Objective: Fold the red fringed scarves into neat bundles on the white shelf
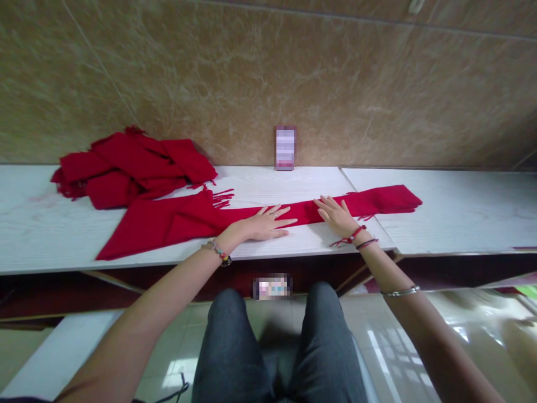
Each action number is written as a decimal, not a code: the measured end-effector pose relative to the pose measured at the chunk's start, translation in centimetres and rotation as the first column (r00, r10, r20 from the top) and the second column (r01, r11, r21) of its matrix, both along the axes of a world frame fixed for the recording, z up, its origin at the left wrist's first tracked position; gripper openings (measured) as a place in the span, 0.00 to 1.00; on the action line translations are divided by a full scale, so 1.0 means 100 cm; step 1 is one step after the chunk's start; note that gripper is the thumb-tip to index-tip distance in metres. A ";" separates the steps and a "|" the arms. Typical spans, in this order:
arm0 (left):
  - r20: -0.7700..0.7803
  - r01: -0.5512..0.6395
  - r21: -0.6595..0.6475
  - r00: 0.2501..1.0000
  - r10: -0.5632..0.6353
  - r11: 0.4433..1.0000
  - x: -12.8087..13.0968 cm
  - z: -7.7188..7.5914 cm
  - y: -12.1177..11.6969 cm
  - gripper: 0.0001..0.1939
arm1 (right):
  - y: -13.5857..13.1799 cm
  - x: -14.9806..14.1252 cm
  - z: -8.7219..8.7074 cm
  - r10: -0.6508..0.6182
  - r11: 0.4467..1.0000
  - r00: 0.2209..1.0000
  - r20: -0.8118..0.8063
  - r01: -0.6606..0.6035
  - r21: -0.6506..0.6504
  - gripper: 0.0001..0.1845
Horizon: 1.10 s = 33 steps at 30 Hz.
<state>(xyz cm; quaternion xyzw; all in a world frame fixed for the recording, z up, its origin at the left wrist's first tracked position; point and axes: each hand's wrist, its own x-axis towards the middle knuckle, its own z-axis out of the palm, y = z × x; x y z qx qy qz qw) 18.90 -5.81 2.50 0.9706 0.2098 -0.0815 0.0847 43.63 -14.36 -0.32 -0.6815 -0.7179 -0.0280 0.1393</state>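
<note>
A red fringed scarf (302, 213) lies in a long narrow fold across the white table, wider at its left part, with fringe showing near the middle and the right. My left hand (265, 224) rests on its middle and near edge, palm down with fingers spread. Further right, my right hand (335, 215) lies on the same strip, its fingers stretched out flat. Between the two hands a short stretch of the red cloth is visible. At the back left, a rumpled heap of red scarves (134, 168) touches or lies close to the strip's left part.
The white table (461, 212) runs along a brown marbled wall (251, 84). Against the wall leans a small blurred rectangular object (285, 148). Another blurred object (272, 286) sits in the dark shelf below the tabletop, in front of my knees.
</note>
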 end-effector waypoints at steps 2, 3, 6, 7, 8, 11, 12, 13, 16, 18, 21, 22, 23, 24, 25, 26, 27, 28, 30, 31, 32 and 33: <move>0.043 -0.009 0.009 0.999 0.009 1.000 0.007 0.001 0.001 0.22 | 0.007 -0.003 0.002 -0.031 0.999 1.000 -0.001 0.031 0.035 0.25; 0.080 -0.007 0.025 0.997 0.005 1.000 0.012 0.000 0.002 0.22 | 0.011 -0.005 0.003 -0.030 0.999 0.999 0.014 0.030 0.024 0.25; 0.153 0.005 0.088 0.988 -0.019 0.996 0.024 -0.006 0.004 0.22 | 0.020 -0.013 0.002 0.012 0.997 0.996 0.093 -0.004 -0.080 0.25; 0.149 0.008 0.097 0.989 -0.023 0.995 0.026 -0.009 0.004 0.23 | 0.021 -0.014 0.001 0.034 0.993 0.992 0.118 -0.021 -0.114 0.25; 0.133 0.011 0.098 0.991 -0.024 0.995 0.027 -0.012 0.005 0.24 | 0.022 -0.014 0.000 0.055 0.990 0.989 0.138 -0.036 -0.138 0.26; 0.087 0.024 0.082 0.996 -0.031 0.996 0.027 -0.016 0.006 0.25 | 0.020 -0.001 -0.004 0.076 0.986 0.983 0.168 -0.049 -0.160 0.26; 0.080 0.029 0.077 0.996 -0.036 0.997 0.026 -0.017 0.007 0.24 | 0.019 0.008 -0.004 0.062 0.986 0.983 0.173 -0.033 -0.166 0.26; 0.076 0.032 0.074 0.996 -0.038 0.997 0.025 -0.016 0.007 0.24 | 0.017 0.018 -0.005 0.037 0.985 0.983 0.181 -0.005 -0.174 0.27; 0.082 0.046 0.066 0.995 -0.051 0.997 0.023 -0.016 0.008 0.24 | 0.014 0.052 -0.001 -0.073 0.975 0.972 0.225 0.117 -0.189 0.27; 0.105 0.057 0.065 0.992 -0.064 0.996 0.022 -0.016 0.008 0.24 | 0.013 0.070 0.005 -0.134 0.967 0.953 0.274 0.186 -0.173 0.26; 0.135 0.053 0.062 0.989 -0.061 0.997 0.020 -0.016 0.007 0.23 | 0.012 0.083 0.015 -0.177 0.963 0.926 0.332 0.232 -0.135 0.26; 0.141 0.049 0.060 0.988 -0.058 0.997 0.020 -0.016 0.007 0.23 | 0.012 0.084 0.017 -0.185 0.964 0.922 0.340 0.238 -0.120 0.27; 0.147 0.050 0.057 0.987 -0.058 0.997 0.019 -0.016 0.007 0.23 | 0.012 0.083 0.017 -0.194 0.963 0.919 0.342 0.245 -0.110 0.28; 0.153 0.054 0.054 0.986 -0.061 0.997 0.018 -0.016 0.008 0.22 | 0.012 0.082 0.016 -0.201 0.961 0.918 0.341 0.252 -0.112 0.28; 0.159 0.059 0.051 0.985 -0.067 0.997 0.017 -0.016 0.009 0.22 | 0.012 0.080 0.013 -0.203 0.958 0.918 0.341 0.258 -0.123 0.28; 0.162 0.065 0.050 0.984 -0.073 0.997 0.016 -0.016 0.010 0.23 | 0.011 0.078 0.009 -0.200 0.955 0.917 0.345 0.261 -0.141 0.29; 0.160 0.071 0.048 0.984 -0.078 0.996 0.015 -0.016 0.011 0.23 | 0.011 0.078 0.005 -0.189 0.952 0.917 0.352 0.259 -0.164 0.29; 0.155 0.075 0.048 0.985 -0.082 0.996 0.015 -0.016 0.012 0.23 | 0.011 0.077 0.002 -0.175 0.949 0.916 0.361 0.254 -0.187 0.29; 0.138 0.086 0.050 0.986 -0.092 0.995 0.014 -0.017 0.013 0.23 | 0.011 0.078 -0.004 -0.149 0.945 0.916 0.372 0.242 -0.220 0.29; 0.130 0.090 0.053 0.987 -0.096 0.995 0.014 -0.017 0.014 0.23 | 0.011 0.079 -0.005 -0.144 0.942 0.917 0.371 0.242 -0.232 0.29; 0.122 0.091 0.057 0.988 -0.098 0.994 0.014 -0.016 0.014 0.23 | 0.011 0.080 -0.005 -0.147 0.939 0.919 0.366 0.247 -0.242 0.29; 0.117 0.090 0.061 0.988 -0.097 0.994 0.014 -0.016 0.013 0.23 | 0.012 0.081 -0.005 -0.158 0.936 0.920 0.359 0.256 -0.243 0.29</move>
